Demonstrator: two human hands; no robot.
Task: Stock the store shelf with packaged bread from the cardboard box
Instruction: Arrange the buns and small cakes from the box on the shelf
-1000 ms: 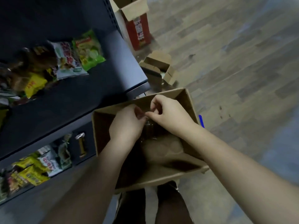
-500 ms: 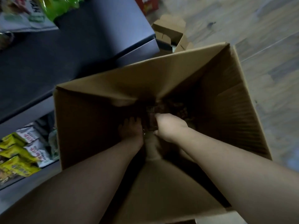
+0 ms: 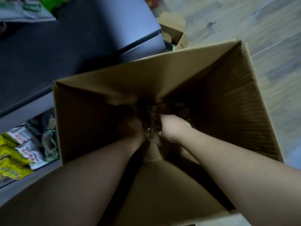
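Note:
A tall open cardboard box [image 3: 187, 66] fills the middle of the view. Both my arms reach deep into it. At its dark bottom lie clear-wrapped dark bread packages [image 3: 154, 115]. My left hand [image 3: 130, 128] is in shadow on the left side of one package. My right hand [image 3: 172, 126] grips the package's right side with curled fingers. The dark store shelf [image 3: 65, 51] stands to the left of the box.
Snack bags [image 3: 17, 152] fill the lower shelf at the left, and more bags [image 3: 32, 7] lie on the upper shelf at top left. A small open carton [image 3: 174, 30] sits on the wood floor behind the box.
A second ago my hands were at the box's opening; they have gone down to its bottom. The view has come closer over the box. Since half a second ago, little has moved.

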